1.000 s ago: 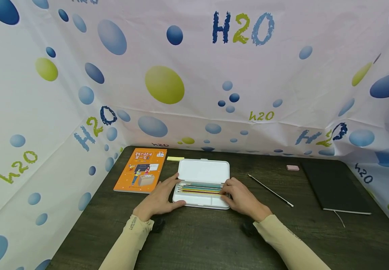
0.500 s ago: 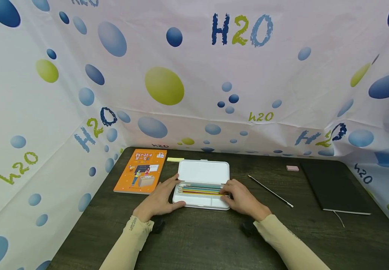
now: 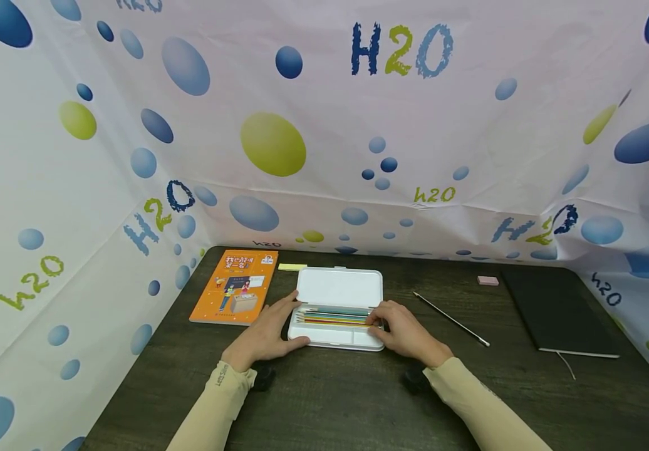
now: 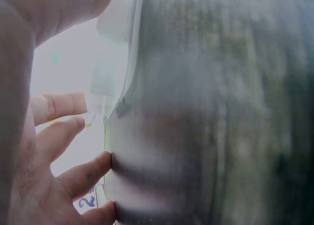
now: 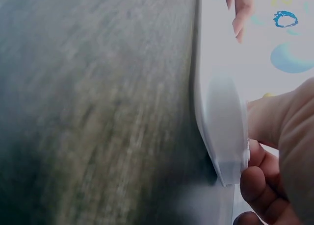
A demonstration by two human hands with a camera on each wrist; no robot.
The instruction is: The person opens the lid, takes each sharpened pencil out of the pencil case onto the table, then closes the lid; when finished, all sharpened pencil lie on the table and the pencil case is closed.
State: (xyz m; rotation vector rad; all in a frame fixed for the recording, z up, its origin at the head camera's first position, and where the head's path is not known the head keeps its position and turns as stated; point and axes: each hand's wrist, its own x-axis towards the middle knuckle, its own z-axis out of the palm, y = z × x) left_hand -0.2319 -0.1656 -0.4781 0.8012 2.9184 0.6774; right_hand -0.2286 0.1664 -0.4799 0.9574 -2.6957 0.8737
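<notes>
**Open White Pencil Case Held at Both Ends**

The white pencil case (image 3: 337,307) lies open near the middle of the dark wooden table (image 3: 347,401), its flat lid folded back away from the person. The near tray holds a row of coloured pencils (image 3: 332,315) lying lengthwise, with a bare white strip in front of them. The left hand (image 3: 268,333) rests against the case's left end, fingers relaxed and slightly spread, thumb along the front corner. The right hand (image 3: 403,331) curls its fingers over the right end, beside the pencil tips. An orange book (image 3: 237,285) and a yellow sticky pad (image 3: 292,266) lie to the left; a thin pen (image 3: 451,318), a pink eraser (image 3: 488,280) and a black notebook (image 3: 555,310) lie to the right.
</notes>
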